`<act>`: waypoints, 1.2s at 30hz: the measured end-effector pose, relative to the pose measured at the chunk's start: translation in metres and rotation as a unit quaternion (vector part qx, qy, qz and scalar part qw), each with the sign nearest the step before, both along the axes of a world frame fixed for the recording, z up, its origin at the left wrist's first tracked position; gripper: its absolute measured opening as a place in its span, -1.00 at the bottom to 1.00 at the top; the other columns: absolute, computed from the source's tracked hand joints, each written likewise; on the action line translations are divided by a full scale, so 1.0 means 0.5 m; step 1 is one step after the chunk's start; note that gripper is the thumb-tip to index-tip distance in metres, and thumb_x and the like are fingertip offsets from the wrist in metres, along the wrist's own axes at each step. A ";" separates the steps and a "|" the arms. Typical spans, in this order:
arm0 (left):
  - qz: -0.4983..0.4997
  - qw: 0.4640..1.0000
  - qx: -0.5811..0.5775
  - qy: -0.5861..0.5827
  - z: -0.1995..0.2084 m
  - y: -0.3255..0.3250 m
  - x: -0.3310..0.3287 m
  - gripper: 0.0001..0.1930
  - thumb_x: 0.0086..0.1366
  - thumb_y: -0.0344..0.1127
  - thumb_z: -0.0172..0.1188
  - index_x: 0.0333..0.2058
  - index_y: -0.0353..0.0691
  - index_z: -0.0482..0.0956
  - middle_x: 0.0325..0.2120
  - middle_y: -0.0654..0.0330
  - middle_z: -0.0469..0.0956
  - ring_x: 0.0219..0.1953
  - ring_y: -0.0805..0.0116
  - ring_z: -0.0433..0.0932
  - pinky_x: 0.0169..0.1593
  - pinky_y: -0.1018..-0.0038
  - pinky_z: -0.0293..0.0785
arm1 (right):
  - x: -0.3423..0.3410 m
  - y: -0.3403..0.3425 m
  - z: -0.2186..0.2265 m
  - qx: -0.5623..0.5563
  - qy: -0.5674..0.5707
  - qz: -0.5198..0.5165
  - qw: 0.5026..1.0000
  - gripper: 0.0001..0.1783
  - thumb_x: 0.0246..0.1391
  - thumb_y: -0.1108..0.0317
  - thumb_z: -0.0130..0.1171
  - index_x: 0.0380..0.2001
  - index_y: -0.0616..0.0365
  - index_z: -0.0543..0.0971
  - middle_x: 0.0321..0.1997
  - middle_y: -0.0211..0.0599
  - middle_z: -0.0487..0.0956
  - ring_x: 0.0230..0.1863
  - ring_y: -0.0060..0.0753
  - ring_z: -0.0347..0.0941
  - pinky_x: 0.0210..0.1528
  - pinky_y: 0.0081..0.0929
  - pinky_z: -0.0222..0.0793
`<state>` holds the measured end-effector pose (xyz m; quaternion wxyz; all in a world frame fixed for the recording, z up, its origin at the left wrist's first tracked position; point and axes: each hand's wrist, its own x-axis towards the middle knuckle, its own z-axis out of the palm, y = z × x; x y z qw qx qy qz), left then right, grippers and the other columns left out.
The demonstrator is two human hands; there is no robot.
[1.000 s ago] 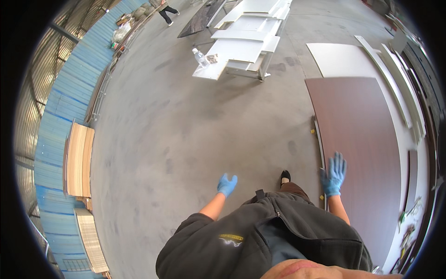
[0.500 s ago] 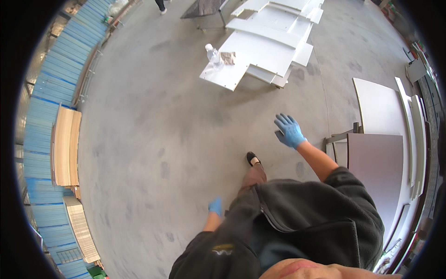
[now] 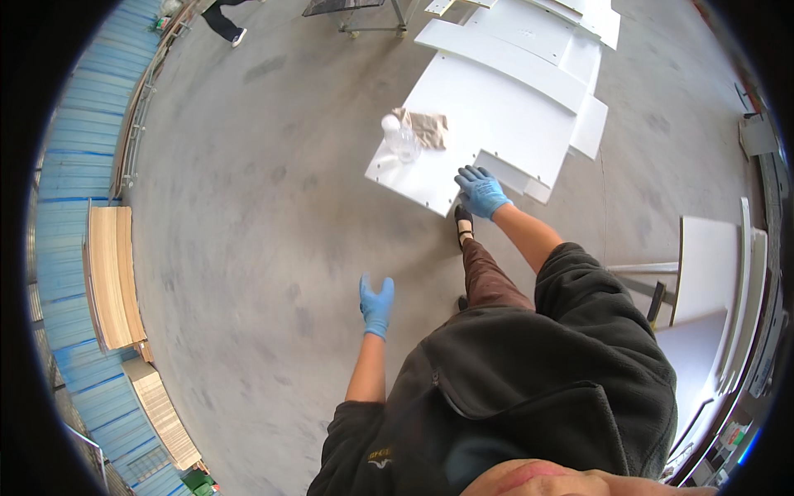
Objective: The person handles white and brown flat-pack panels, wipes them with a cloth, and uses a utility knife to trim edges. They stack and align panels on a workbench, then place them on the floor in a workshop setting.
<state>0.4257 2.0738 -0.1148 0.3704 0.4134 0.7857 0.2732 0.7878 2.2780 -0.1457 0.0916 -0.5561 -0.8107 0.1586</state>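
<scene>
My right hand (image 3: 483, 192), in a blue work glove, reaches forward with its fingers stretched out. It is at the near corner of a white panel (image 3: 488, 103) that lies on top of a stack; whether it touches the panel I cannot tell. My left hand (image 3: 376, 306), gloved the same way, hangs over the bare floor with thumb and fingers apart and nothing in it. On the panel's left end stand a clear plastic bottle with a white cap (image 3: 403, 140) and a crumpled beige cloth (image 3: 426, 129).
Light-coloured boards (image 3: 116, 277) are stacked along a blue slatted wall (image 3: 66, 236) at the left. More white panels (image 3: 703, 273) lean on a metal frame at the right. A dark-topped trolley (image 3: 347, 7) and another person's leg (image 3: 222, 21) are at the far side.
I have stepped closer to the white panels. My right hand has reached the near panel corner's area, and my left hand has swung forward into fuller view. The other person's leg shows more.
</scene>
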 end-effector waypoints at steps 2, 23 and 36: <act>-0.059 0.994 0.031 0.090 0.012 0.115 0.043 -0.03 0.22 -0.04 0.47 0.40 -0.56 0.21 0.41 -0.26 0.28 0.50 -0.10 0.20 0.52 0.18 0.15 | -0.037 0.109 -0.031 -0.014 -0.020 0.000 1.000 -0.47 0.15 0.24 0.25 0.19 0.09 0.48 0.42 -0.14 0.42 0.53 -0.07 0.21 0.54 -0.02 0.07; -0.125 0.983 0.087 -0.104 -0.136 0.769 0.223 0.26 -0.03 -0.21 0.65 0.51 -0.39 -0.04 0.42 -0.17 0.25 0.45 -0.02 0.27 0.49 0.22 0.20 | -0.118 0.554 -0.163 -0.186 0.044 -0.086 0.978 -0.72 0.17 0.33 0.16 -0.08 0.02 0.71 -0.04 -0.11 0.72 0.07 -0.05 0.65 0.15 -0.16 0.53; -0.268 0.958 0.031 -0.100 -0.169 0.692 0.132 -0.10 0.19 -0.25 0.46 0.39 -0.35 0.14 0.24 -0.08 0.44 0.19 0.09 0.51 0.26 0.19 0.50 | -0.070 -0.049 0.080 -0.187 0.624 -0.650 0.391 -0.89 0.09 0.45 0.20 -0.29 0.13 0.65 -0.41 -0.44 0.51 -0.42 -0.54 0.39 -0.37 -0.49 0.35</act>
